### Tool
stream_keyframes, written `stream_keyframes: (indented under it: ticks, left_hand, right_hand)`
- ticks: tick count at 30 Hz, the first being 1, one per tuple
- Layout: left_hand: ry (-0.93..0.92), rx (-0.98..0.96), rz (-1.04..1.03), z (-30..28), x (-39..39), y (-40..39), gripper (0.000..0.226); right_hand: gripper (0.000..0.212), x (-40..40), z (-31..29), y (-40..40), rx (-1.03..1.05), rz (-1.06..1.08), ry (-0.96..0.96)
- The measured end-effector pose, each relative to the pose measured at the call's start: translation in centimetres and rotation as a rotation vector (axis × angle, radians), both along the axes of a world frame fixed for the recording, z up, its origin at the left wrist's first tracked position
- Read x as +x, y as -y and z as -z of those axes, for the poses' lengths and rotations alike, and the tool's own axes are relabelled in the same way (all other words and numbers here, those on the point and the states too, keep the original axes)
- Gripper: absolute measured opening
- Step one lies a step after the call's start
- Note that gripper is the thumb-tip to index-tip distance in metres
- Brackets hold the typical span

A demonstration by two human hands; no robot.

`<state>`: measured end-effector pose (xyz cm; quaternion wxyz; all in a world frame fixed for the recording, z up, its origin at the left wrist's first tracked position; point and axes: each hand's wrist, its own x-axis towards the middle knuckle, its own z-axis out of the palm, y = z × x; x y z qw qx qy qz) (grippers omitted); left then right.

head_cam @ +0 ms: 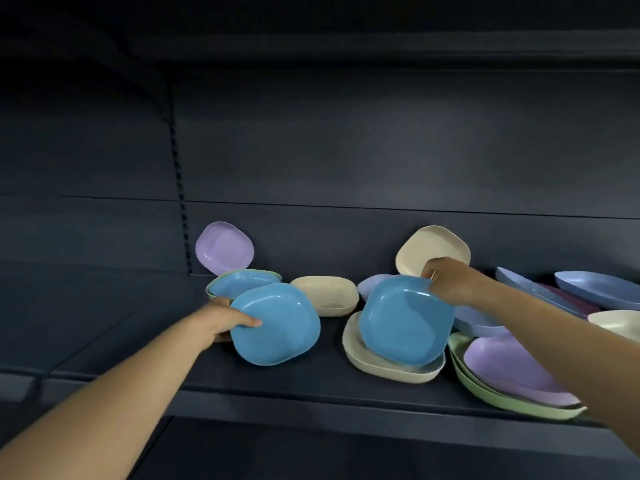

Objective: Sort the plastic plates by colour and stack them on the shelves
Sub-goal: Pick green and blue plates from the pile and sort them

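My left fingers point(254, 322) pinch a blue plate point(275, 323) by its left rim, tilted above the shelf point(311, 389); right hand point(446, 284) grips a second blue plate point(405, 320) over a cream plate point(377, 367). Open shelf lies between them. Lilac plate point(224, 247) leans behind left.

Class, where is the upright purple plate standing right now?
In the head view, the purple plate leans against the shelf's back wall at far left, just behind the blue plate nested in a green one.
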<state>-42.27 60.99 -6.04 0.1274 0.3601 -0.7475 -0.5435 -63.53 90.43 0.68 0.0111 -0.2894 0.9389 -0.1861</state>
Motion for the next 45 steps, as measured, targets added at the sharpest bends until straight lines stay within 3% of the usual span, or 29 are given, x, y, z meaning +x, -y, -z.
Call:
stream_keyframes:
  ticks: [3,7,9,17,21,24,28,33,45]
  left_hand:
    - [-0.156,0.050,-0.073,-1.0,1.2,-0.7,0.039]
    - [-0.326,0.127,-0.136,-2.6,3.7,-0.1,0.027]
    - [-0.382,0.161,-0.194,-3.4,5.5,1.0,0.022]
    - [-0.527,0.214,-0.439,-4.7,17.1,8.2,0.015]
    - [-0.536,0.184,-0.522,-5.1,24.8,13.0,0.025]
    - [-0.538,0.174,-0.537,-5.5,30.8,17.0,0.014]
    - [-0.529,0.148,-0.600,-5.7,38.8,22.0,0.037]
    - [-0.543,0.132,-0.660,-5.3,47.7,27.8,0.042]
    - [-0.561,0.099,-0.839,-4.2,61.2,41.1,0.017]
  right_hand:
    - [0.022,-0.1,-0.7,1.2,-0.176,0.039,0.073]
    - [0.008,2.0,-1.5,3.4,-0.548,0.016,0.345]
    - [0.003,3.8,-1.9,5.2,-0.618,-0.017,0.461]
    - [0.021,13.5,-3.9,16.5,-0.576,-0.187,0.533]
    - [0.025,20.9,-4.1,23.6,-0.582,-0.252,0.543]
    - [0.017,27.0,-4.4,28.4,-0.573,-0.333,0.547]
    - [0.014,34.7,-4.7,33.9,-0.605,-0.384,0.562]
    - [0.018,42.6,-3.6,41.0,-0.571,-0.412,0.603]
    - [0.015,54.4,-3.9,59.9,-0.606,-0.485,0.671]
